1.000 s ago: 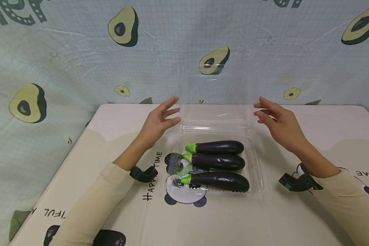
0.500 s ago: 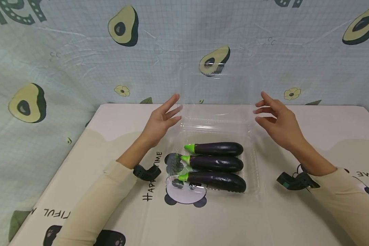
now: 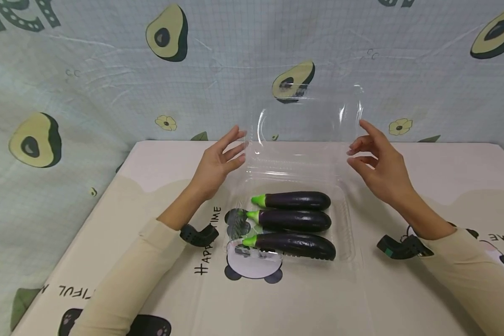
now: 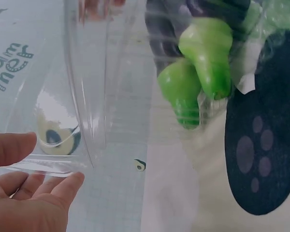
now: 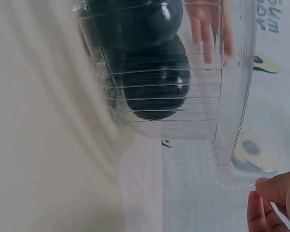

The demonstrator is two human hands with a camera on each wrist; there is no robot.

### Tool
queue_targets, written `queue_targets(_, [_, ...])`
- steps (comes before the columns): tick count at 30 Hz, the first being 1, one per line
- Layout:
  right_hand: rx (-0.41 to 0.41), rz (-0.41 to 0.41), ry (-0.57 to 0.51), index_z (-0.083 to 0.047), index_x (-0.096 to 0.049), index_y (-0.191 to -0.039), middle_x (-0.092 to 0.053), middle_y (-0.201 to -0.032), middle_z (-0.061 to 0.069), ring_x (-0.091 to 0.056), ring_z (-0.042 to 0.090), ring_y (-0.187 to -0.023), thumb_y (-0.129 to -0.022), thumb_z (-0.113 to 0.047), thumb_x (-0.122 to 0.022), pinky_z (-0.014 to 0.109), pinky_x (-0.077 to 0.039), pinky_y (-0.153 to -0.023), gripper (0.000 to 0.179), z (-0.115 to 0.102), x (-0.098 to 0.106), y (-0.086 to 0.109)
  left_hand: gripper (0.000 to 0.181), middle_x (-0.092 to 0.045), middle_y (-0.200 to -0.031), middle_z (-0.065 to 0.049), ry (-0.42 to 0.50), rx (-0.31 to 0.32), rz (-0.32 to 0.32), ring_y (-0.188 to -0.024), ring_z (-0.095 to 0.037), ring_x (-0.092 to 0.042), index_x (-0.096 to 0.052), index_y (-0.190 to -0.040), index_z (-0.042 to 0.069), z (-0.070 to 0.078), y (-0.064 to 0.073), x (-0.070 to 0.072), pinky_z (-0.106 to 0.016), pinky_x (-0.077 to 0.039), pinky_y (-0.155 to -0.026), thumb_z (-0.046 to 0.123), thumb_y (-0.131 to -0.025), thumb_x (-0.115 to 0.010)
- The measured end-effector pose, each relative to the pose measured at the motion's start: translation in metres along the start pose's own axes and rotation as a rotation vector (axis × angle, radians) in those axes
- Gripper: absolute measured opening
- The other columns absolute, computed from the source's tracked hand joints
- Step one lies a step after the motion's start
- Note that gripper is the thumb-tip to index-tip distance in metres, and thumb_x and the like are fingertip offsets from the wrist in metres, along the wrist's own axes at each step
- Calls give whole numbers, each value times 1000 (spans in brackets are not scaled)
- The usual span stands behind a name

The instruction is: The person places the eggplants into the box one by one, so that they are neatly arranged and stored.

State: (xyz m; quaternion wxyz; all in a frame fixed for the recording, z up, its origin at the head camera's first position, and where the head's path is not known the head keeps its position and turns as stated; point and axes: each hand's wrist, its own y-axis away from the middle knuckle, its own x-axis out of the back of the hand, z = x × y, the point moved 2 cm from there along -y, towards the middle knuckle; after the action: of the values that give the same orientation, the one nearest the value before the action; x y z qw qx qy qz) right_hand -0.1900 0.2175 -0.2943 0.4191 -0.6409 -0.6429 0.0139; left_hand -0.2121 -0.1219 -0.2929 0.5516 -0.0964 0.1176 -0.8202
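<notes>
Three dark purple eggplants (image 3: 298, 220) with green stems lie side by side in the base of a clear plastic clamshell container (image 3: 345, 235). Its lid (image 3: 311, 121) stands raised at the back. My left hand (image 3: 216, 165) is at the lid's left edge, fingers extended and spread; the left wrist view shows the lid's edge running between thumb and fingers (image 4: 63, 191). On the opposite side my right hand (image 3: 380, 168) pinches the lid's edge between thumb and finger, seen in the right wrist view with the rounded eggplant ends (image 5: 157, 82) behind clear plastic.
A pale printed cloth (image 3: 311, 303) covers the table, with a panda picture partly under the container. Behind it hangs an avocado-patterned curtain (image 3: 218, 93). Black wrist cameras (image 3: 199, 235) sit on both forearms.
The container and eggplants have shifted slightly left. My right hand's thumb and finger have come together on the lid's edge, and brighter glints now show on the lid.
</notes>
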Motion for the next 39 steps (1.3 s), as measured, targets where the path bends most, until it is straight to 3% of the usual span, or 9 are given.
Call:
queue_targets(6, [69, 17, 48, -19, -24, -152, -55, -103, 8, -57, 0, -95, -81, 18, -64, 11, -45, -82, 90, 1, -1, -2, 66, -28, -152, -15, 42, -41, 13, -137, -30, -34, -20, -151, 0, 2, -1, -2, -37, -34, -107, -12, -93, -49])
queue_targets(14, [119, 17, 63, -13, -19, -151, -56, -98, 8, -57, -1, -95, -83, 17, -63, 13, -46, -83, 86, 1, -3, -1, 62, -33, -152, -12, -53, -41, 34, -135, -31, -36, -26, -149, 1, 12, 7, 0, -39, -35, -105, -8, -94, -52])
queue_targets(23, [106, 2, 42, -15, -19, -152, -57, -102, 6, -57, 0, -99, -87, 9, -63, 12, -45, -85, 81, -2, -1, 4, 55, -31, -151, -19, 98, 36, 51, -133, -39, -36, -24, -149, -2, 22, 16, -4, -42, -31, -108, -1, -97, -45])
queue_targets(27, [117, -12, -3, -15, -20, -152, -57, -106, 4, -59, 4, -100, -91, 5, -59, 13, -45, -86, 76, -2, 2, 8, 54, -30, -150, -21, 144, 27, 61, -134, -40, -34, -25, -147, -4, 24, 19, -6, -43, -29, -109, -1, -97, -43])
queue_targets(36, [104, -61, -189, -17, -25, -153, -58, -122, 16, -59, 13, -110, -98, 6, -44, 18, -46, -88, 62, -6, 8, 18, 53, -27, -152, -22, 187, -10, 26, -138, -37, -28, -24, -147, -4, 24, 27, -6, -45, -25, -110, 6, -97, -41])
queue_targets(39, [106, -72, -279, -14, -28, -152, -56, -126, 21, -59, 18, -112, -98, 8, -41, 21, -47, -89, 59, -9, 10, 20, 56, -27, -152, -22, 194, -30, 14, -138, -37, -27, -24, -146, -5, 22, 30, -5, -46, -23, -111, 14, -98, -46])
